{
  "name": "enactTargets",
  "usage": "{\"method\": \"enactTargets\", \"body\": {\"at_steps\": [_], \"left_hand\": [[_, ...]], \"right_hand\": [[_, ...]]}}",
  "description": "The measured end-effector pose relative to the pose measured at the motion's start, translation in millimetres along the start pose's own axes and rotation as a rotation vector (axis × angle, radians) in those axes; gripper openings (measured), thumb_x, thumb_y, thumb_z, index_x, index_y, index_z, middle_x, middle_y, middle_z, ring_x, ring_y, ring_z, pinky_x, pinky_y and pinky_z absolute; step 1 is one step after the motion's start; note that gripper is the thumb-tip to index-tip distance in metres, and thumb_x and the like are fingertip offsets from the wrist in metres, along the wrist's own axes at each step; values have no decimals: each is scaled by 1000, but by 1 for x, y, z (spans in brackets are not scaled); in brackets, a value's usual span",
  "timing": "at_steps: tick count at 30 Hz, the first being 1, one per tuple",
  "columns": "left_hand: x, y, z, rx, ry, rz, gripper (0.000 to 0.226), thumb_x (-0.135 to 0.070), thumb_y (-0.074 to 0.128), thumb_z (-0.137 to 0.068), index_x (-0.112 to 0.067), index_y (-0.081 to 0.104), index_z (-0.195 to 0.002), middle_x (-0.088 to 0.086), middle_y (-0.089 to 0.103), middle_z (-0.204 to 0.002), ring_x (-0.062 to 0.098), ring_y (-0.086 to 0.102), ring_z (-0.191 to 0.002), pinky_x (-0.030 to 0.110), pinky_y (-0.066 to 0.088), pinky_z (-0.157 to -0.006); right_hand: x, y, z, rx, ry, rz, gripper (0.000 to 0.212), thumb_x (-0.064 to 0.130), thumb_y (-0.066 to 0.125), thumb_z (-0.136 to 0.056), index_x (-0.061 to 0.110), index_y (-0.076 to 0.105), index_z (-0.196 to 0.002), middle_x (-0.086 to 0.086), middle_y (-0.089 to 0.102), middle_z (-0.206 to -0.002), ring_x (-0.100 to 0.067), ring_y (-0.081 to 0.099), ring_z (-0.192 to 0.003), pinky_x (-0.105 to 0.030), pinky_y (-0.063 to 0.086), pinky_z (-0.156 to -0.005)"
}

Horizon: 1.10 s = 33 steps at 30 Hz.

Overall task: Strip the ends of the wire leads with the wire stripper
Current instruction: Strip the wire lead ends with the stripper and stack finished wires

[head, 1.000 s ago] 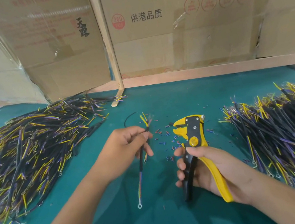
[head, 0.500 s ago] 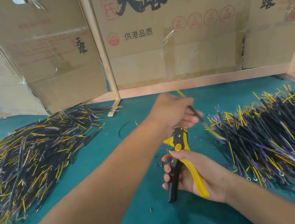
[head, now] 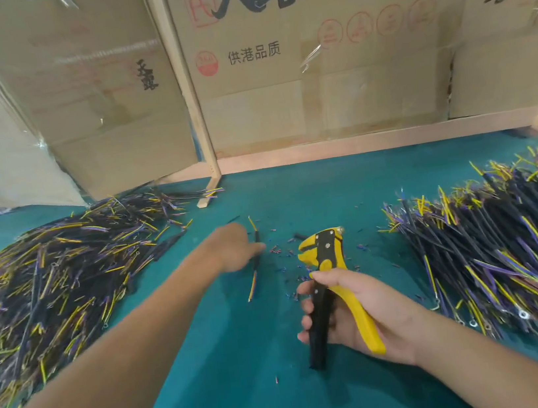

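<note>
Cardboard boxes (head: 326,57) printed "供港品质" wall off the back of the teal worktop (head: 231,364), whose two wire heaps, left (head: 47,286) and right (head: 508,246), run out of frame, leaving open room mid-worktop. There the right hand (head: 351,309) curls round the yellow-black wire stripper (head: 331,285). The left hand (head: 232,248), blurred, reaches a single wire lead (head: 255,268); whether its grip holds it I cannot tell.

Head view, looking forward and down over the green table (head: 323,403)

One wide-angle camera sits above the table's near edge, tilted down and facing the cardboard wall (head: 314,93) at the table's far side. It is close enough that both forearms enter from the bottom corners. Straight lines bow toward the edges. No second view shares the scene.
</note>
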<state>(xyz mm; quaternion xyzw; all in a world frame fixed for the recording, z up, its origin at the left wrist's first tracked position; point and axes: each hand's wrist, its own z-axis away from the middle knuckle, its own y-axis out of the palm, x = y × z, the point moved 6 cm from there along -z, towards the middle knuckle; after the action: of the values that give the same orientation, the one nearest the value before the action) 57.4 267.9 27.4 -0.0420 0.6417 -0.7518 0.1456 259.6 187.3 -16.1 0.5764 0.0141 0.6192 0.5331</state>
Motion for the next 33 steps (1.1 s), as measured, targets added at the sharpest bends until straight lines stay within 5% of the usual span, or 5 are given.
{"method": "enactTargets", "body": {"at_steps": [4,7,16,27,33], "left_hand": [[43,-7,4,-223,-85,-65,23,-23,52,-94,-3,62,-101,21,67,-109,38,64,-103,35,47,-74],[98,-30,11,-350,-225,-218,30,-12,51,-90,-5,59,-118,18,62,-122,38,57,-117,43,50,-86],[151,-25,0,-146,-158,-678,25,-13,60,-95,-14,59,-120,3,65,-120,25,66,-111,37,53,-77],[152,-52,0,-125,-93,-262,20,-15,56,-95,0,70,-97,17,70,-100,34,66,-96,39,54,-82],[127,-82,18,-104,-22,-210,17,-23,68,-93,-7,70,-87,7,70,-91,27,64,-89,32,49,-78]], "right_hand": [[1,-3,-1,10,-4,-4,31,25,66,-84,-1,62,-101,-17,56,-80,-33,59,-71,-49,57,-76],[0,-3,-3,23,-3,-11,31,24,65,-85,-1,62,-102,-18,55,-82,-34,58,-72,-50,56,-77],[-1,-4,-3,57,10,-15,32,24,69,-86,-3,64,-103,-19,55,-83,-34,58,-73,-51,55,-81],[0,-3,-2,53,21,-13,34,25,69,-87,-3,62,-105,-19,55,-84,-34,58,-74,-51,55,-81],[1,-1,0,20,25,-6,34,26,63,-87,-2,60,-105,-18,54,-82,-33,56,-71,-51,55,-78]]}}
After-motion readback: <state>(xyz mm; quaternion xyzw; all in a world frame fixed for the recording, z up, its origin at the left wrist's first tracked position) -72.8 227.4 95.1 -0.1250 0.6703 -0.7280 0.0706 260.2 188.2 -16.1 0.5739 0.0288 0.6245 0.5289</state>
